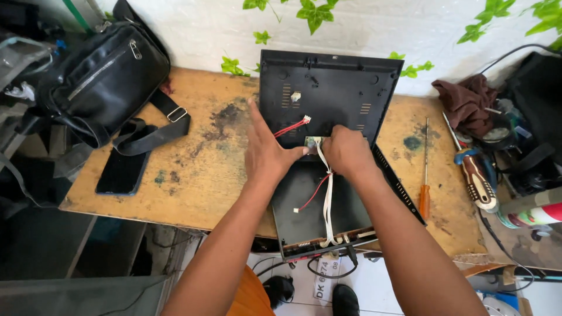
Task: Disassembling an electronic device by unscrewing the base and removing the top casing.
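A small pale circuit board (312,142) sits at the seam of an opened black plastic casing (319,93), near the middle of the wooden tabletop's (193,169) far half. The casing's flat, matte lid stands tilted up against the white wall, with slotted vents and moulded bosses on its inner face; its shallow base (304,202) lies flat and overhangs the tabletop's near edge. A white ribbon cable (328,199) runs from the small board down to a strip of electronics at the base's near end, and thin red wires (293,126) with white plugs lie loose across lid and base.

The right hand (346,151) is curled, knuckles up, fingertips pinching the small board's edge. The left hand (266,153) is spread flat, index finger pointing toward the far edge, thumb pressed against the board's left side. Both forearms reach in from the near edge.

The tabletop is bare, stained plywood, worn at the corners. An orange-handled screwdriver (425,175) lies just right of the casing; a thicker striped-handled driver (477,178) and a brown rag (468,99) sit toward the right edge. A dark phone (122,172) lies near the left edge, with a black leather bag (102,79) and its strap (155,131) at the far left corner.
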